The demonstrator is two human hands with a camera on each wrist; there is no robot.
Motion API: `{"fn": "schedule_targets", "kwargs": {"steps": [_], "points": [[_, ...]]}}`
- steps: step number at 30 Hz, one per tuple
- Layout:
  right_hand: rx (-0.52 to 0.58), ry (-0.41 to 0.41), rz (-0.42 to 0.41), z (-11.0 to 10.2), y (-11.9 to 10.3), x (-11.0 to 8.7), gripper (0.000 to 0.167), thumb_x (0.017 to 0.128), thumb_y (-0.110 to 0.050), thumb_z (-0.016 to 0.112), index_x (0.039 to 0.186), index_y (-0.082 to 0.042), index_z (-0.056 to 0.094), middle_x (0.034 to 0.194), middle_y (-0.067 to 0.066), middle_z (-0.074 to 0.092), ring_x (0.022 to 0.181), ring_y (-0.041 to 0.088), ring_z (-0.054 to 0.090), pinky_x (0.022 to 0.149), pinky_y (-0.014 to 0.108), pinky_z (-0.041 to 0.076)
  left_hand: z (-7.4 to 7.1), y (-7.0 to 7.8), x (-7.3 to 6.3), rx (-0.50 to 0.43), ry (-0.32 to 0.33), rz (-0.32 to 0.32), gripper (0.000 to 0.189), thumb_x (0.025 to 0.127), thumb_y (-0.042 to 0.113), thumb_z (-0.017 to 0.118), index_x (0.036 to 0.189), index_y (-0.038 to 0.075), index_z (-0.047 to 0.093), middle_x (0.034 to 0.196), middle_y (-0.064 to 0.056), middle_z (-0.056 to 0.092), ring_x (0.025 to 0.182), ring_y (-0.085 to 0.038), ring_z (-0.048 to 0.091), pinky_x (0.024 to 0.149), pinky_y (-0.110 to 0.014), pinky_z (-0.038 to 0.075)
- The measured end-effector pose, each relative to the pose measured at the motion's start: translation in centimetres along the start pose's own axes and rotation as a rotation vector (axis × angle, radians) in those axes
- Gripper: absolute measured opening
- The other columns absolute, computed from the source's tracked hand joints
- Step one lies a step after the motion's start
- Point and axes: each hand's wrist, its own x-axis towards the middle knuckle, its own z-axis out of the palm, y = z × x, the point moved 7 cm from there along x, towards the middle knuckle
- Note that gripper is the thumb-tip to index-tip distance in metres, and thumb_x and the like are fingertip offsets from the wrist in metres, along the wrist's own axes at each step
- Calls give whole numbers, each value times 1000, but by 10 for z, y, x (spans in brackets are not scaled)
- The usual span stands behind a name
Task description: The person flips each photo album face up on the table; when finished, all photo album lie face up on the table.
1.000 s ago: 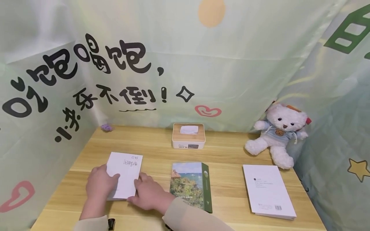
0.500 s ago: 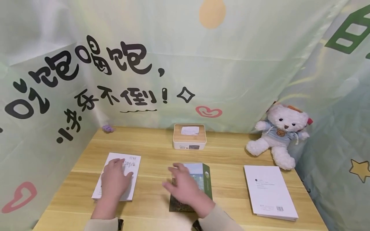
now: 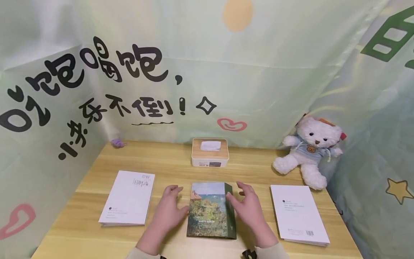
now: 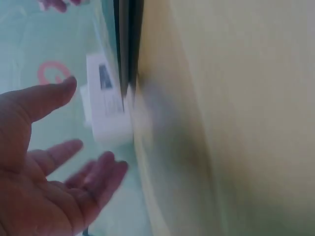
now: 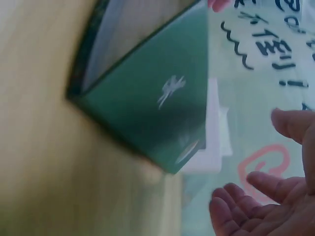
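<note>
A photo album (image 3: 207,212) with a painted seaside cover and a dark green spine lies in the middle of the table. My left hand (image 3: 169,208) is at its left edge, fingers spread; whether the thumb touches the cover I cannot tell. On the other side my right hand (image 3: 250,210) hovers by the green spine, its fingers loosely bent and holding nothing. In the right wrist view the green side (image 5: 162,93) of the album appears, with the right hand (image 5: 268,196) apart from it. The left wrist view shows the left palm (image 4: 44,196) and the album's dark edge (image 4: 127,44).
White books lie on either side, one at left (image 3: 129,198) and one at right (image 3: 299,212). Behind the album stands a tissue box (image 3: 210,153). A white teddy bear (image 3: 310,151) sits at the back right, and a small purple object (image 3: 118,143) is in the left corner.
Both hands have left the left white book, which lies flat at a slight turn. The right hand crossed over the album to its right side; the left hand moved right to its left side.
</note>
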Motion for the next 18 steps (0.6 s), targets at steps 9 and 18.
{"fn": "schedule_targets", "kwargs": {"steps": [9,18], "points": [[156,-164,158,10,29,-12,69,92,-17,83,144,15,52,132,31,65,106,37,70,80,41,63,27,7,0,-13,-105,-45,88,78,36,93,143,-10,57,146,-31,53,122,-49,62,103,-63,52],[89,-191,116,27,27,-19,69,85,-19,91,137,16,60,121,26,64,91,24,67,69,32,60,48,19,1,9,-187,-55,83,76,35,93,140,-7,61,139,-29,57,110,-43,66,92,-59,57]]}}
